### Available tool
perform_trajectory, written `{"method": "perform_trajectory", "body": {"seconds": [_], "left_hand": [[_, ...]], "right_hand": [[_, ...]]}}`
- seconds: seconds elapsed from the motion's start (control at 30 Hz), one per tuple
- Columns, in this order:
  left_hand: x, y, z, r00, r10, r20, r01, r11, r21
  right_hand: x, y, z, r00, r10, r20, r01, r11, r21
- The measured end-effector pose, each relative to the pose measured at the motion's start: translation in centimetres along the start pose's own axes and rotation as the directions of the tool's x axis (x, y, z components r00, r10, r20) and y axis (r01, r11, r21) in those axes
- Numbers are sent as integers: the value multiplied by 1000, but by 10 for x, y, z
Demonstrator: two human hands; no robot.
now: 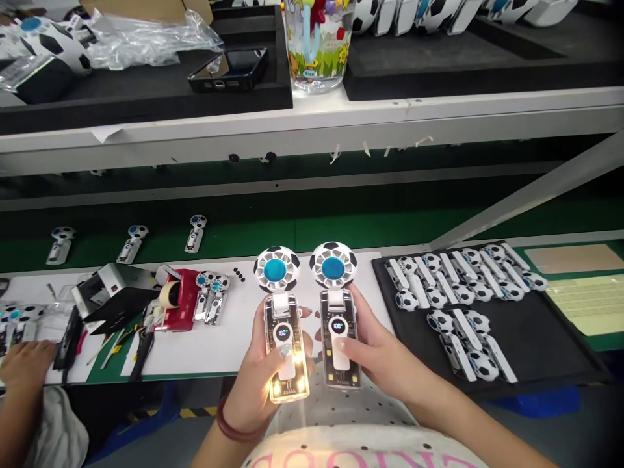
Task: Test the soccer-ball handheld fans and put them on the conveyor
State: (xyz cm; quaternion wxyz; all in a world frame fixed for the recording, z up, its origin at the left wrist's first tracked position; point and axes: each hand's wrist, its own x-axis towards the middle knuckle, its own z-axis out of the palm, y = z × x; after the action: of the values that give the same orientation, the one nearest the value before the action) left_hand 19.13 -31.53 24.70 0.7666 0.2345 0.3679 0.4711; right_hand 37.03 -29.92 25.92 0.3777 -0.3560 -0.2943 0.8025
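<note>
My left hand (253, 370) is closed around a handheld fan (284, 325) with a football-patterned round head and blue hub. Its clear body glows with yellow lights and its small display reads 100. A matching handheld fan (336, 312) stands upright in my right hand (380, 351), thumb on its white front strip. That display also reads 100, and its body lights look unlit. Both fans are side by side, a little apart, above the near edge of the white work surface (302, 260). The fingers behind the bodies are partly hidden.
On the right, a black tray (546, 344) holds several football fans. A red tape dispenser (188, 302) and a dark box-shaped device (117, 292) stand left. Several fans lie on the green belt (234, 237). A co-worker's hand (29, 364) is far left. Overhead, a shelf holds a patterned cup (319, 52).
</note>
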Motion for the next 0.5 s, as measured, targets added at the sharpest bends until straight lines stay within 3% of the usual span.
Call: {"method": "perform_trajectory", "body": {"seconds": [0.23, 0.5], "left_hand": [[1, 5, 5, 1000, 18, -21, -16, 996, 92], [0, 4, 3, 1000, -4, -22, 6, 997, 79]], "right_hand": [[1, -1, 2, 995, -98, 3, 98, 995, 18], [2, -3, 2, 998, -49, 33, 48, 999, 13]]}}
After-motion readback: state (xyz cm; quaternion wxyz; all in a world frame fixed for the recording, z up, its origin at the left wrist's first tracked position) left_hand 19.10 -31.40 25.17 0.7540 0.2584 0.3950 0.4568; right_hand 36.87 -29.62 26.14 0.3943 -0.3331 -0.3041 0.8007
